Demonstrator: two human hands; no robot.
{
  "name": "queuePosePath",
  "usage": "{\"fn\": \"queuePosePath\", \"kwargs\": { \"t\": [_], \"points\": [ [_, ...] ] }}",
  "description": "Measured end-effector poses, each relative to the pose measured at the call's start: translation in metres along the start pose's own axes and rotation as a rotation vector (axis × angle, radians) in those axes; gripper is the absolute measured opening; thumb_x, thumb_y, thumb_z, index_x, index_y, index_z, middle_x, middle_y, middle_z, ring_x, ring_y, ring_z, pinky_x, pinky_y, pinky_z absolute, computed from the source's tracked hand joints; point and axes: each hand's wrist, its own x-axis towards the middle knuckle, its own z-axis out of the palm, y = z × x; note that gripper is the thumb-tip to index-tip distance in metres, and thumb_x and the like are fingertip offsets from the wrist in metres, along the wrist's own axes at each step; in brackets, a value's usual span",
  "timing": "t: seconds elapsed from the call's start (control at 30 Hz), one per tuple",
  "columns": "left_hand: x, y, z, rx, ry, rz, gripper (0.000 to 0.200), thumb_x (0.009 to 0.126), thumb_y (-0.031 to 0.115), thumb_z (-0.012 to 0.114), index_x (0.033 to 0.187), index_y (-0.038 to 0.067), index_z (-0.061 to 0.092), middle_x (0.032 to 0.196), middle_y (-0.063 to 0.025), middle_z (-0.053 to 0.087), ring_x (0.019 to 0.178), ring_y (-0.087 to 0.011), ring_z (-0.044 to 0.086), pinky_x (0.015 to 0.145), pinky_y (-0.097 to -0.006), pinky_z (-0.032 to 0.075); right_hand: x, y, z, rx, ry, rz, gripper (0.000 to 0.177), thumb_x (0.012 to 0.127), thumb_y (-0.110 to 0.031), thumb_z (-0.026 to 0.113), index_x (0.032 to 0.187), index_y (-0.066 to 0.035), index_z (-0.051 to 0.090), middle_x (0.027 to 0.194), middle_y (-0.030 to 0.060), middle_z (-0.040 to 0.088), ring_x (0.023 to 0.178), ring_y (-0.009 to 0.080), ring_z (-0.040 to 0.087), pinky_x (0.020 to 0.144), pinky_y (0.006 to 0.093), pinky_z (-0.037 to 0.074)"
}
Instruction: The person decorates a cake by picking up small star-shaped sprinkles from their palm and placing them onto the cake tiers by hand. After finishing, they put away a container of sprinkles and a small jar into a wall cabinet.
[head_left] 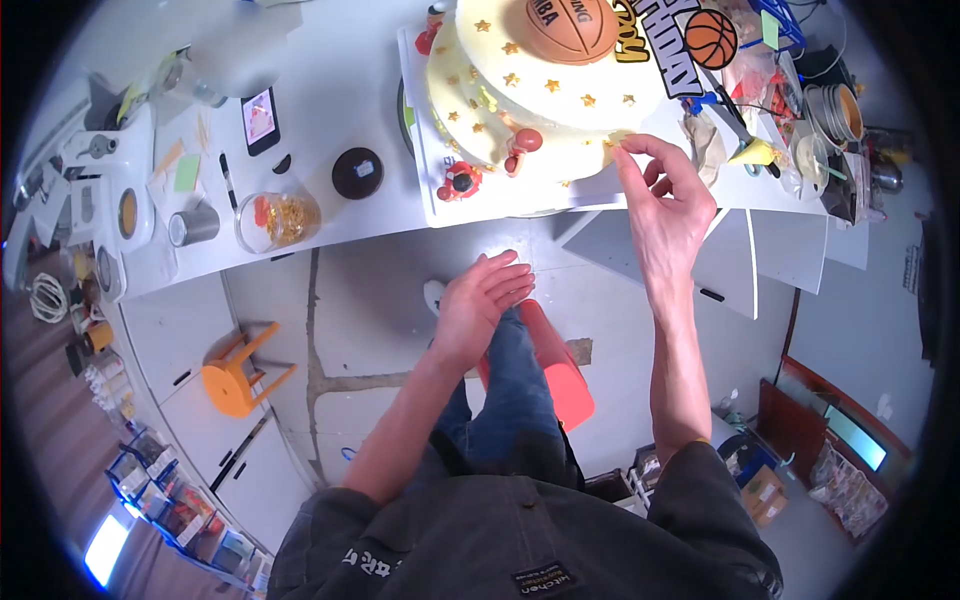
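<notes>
My right hand is at the lower right side of a pale yellow tiered cake, thumb and forefinger pinched together against it; what they hold is too small to name. Gold stars dot the cake, and an orange basketball sits on top. Small red balls and a red figure are at its lower left. Below the table edge, my left hand hangs in the air, palm turned up, fingers stretched out and holding nothing. A jar of gold pieces stands left of the cake.
A phone, a round black lid and a metal can lie left on the table. Bowls, a yellow-tipped bag and wrappers crowd the right. An orange stool and a red stool stand below.
</notes>
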Motion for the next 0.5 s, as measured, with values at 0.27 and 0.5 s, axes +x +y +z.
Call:
{"fn": "queuePosePath", "kwargs": {
  "t": [0.27, 0.5],
  "points": [
    [-0.008, 0.004, -0.012, -0.013, 0.032, 0.002, 0.051, 0.112, 0.032, 0.037, 0.139, -0.009, 0.051, 0.13, -0.026, 0.064, 0.124, -0.0336, 0.062, 0.112, -0.0456, 0.047, 0.004, -0.002, 0.001, -0.013, -0.017, 0.138, 0.016, 0.088, -0.008, 0.079, 0.104, -0.003, 0.079, 0.087, 0.0011, 0.074, 0.063, 0.0051, 0.049, 0.054, 0.0225, 0.043],
    [-0.016, 0.01, -0.017, -0.02, 0.037, 0.0, 0.05, 0.112, 0.031, 0.038, 0.139, -0.009, 0.052, 0.129, -0.0256, 0.064, 0.122, -0.0332, 0.063, 0.111, -0.0454, 0.048, 0.002, -0.008, 0.005, -0.001, 0.04, 0.14, 0.014, 0.089, -0.01, 0.079, 0.102, -0.004, 0.078, 0.082, -0.002, 0.069, 0.062, 0.0047, 0.045, 0.054, 0.0219, 0.041]
  ]
}}
